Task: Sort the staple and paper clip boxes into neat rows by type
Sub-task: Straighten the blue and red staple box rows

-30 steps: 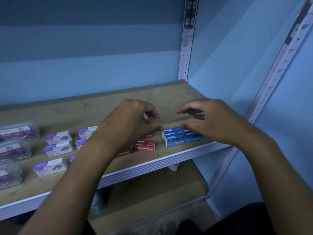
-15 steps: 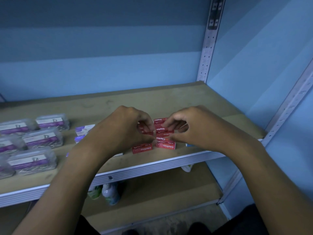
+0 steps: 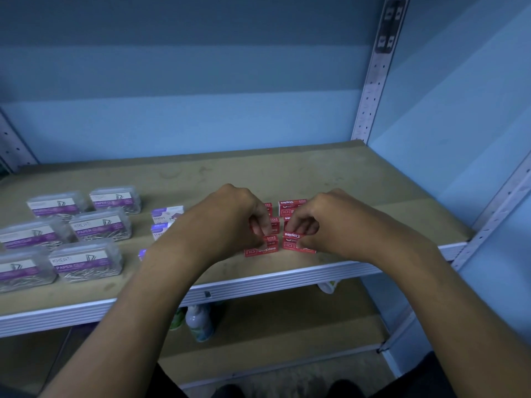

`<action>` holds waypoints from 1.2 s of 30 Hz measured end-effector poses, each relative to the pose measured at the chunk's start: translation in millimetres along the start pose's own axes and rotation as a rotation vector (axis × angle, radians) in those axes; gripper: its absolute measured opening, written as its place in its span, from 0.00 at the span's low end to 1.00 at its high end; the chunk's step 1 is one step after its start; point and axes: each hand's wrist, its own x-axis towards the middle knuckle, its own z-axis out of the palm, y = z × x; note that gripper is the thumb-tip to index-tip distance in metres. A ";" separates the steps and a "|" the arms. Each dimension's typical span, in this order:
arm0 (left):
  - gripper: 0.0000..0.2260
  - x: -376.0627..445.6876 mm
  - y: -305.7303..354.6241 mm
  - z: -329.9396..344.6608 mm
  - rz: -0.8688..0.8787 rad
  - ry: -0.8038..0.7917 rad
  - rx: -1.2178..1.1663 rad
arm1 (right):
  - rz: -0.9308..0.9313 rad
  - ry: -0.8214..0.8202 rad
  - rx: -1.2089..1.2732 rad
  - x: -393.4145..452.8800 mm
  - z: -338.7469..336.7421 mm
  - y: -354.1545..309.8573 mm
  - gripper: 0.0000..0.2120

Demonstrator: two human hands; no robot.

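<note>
Several small red staple boxes (image 3: pixel 292 206) lie in two short columns near the front middle of the wooden shelf (image 3: pixel 330 173). My left hand (image 3: pixel 230 216) pinches a red box in the left column, above the front left red box (image 3: pixel 261 251). My right hand (image 3: pixel 324 219) pinches a red box (image 3: pixel 293 235) in the right column. Purple-and-white staple boxes (image 3: pixel 167 214) sit just left of my left hand, partly hidden by my arm. Clear paper clip boxes (image 3: pixel 99 225) stand in rows at the far left.
The shelf's white metal front edge (image 3: pixel 258 285) runs below the boxes. A perforated upright post (image 3: pixel 373 81) rises at the back right, another (image 3: pixel 494 214) at the front right. Bottles (image 3: pixel 199 323) stand on the lower shelf. Blue walls close in behind and to the right.
A second ago my hands were by the blue staple boxes, which no longer show. The view has swung left, and both hands now pinch red boxes lower in the two columns.
</note>
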 end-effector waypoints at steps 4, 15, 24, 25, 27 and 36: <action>0.08 1.8 0.6 2.8 0.000 0.018 -0.011 | -0.004 0.006 -0.007 -2.2 -1.0 -0.3 0.12; 0.08 3.4 2.0 5.5 -0.008 0.017 -0.059 | -0.022 -0.001 -0.005 -2.1 -0.8 -2.9 0.12; 0.08 3.4 4.0 5.1 -0.003 0.014 -0.059 | -0.028 0.003 -0.011 -1.8 -0.6 -3.6 0.12; 0.08 3.5 3.9 5.4 0.000 0.014 -0.061 | -0.030 0.003 -0.017 -1.5 -0.2 -3.5 0.12; 0.08 3.4 3.2 6.2 0.006 0.023 -0.059 | -0.031 0.003 -0.024 -0.8 0.3 -3.2 0.12; 0.08 6.4 0.4 4.8 0.016 0.151 -0.090 | -0.002 0.161 -0.001 0.1 -12.6 4.2 0.11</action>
